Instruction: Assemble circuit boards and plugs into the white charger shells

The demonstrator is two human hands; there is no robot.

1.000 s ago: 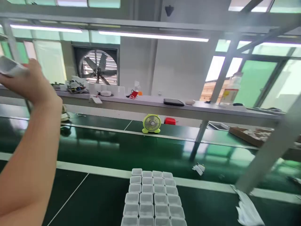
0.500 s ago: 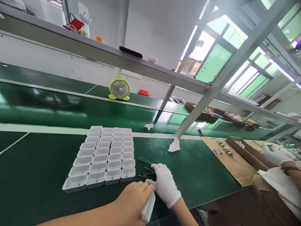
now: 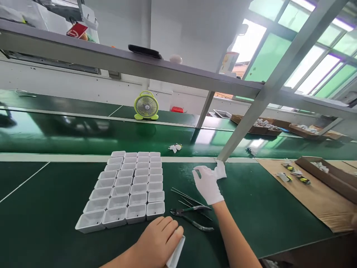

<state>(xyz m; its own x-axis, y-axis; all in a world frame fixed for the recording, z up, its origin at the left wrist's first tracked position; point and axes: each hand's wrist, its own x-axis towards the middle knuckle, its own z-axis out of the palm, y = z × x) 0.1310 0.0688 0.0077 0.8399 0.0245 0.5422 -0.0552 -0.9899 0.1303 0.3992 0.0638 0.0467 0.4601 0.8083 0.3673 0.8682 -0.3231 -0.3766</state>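
Observation:
My left hand (image 3: 161,240), bare, is closed around a small white plastic box (image 3: 176,255) at the lower middle; part of the box is hidden under the fingers. My right hand (image 3: 206,184) wears a white glove and hovers farther forward, beside a crumpled white cloth (image 3: 221,170). A gap shows between its thumb and curved fingers, and nothing is visible in it. Below the glove lie pliers (image 3: 192,212) with dark handles and several thin metal rods (image 3: 184,194). Left of them, many white open boxes (image 3: 115,214) stand in tight rows, small dark specks inside some.
A green fan (image 3: 146,105) stands behind the green conveyor belt (image 3: 92,137). A slanted post (image 3: 245,128) and an overhead shelf (image 3: 111,50) cross the view. At right, brown paper (image 3: 304,199) bears small yellow-black parts (image 3: 302,179) and a cardboard tray (image 3: 331,182).
My right hand has moved away from the box, forward and right toward the cloth, uncovering the pliers. My left hand still holds the box. The view has shifted; the co-worker at right is out of sight.

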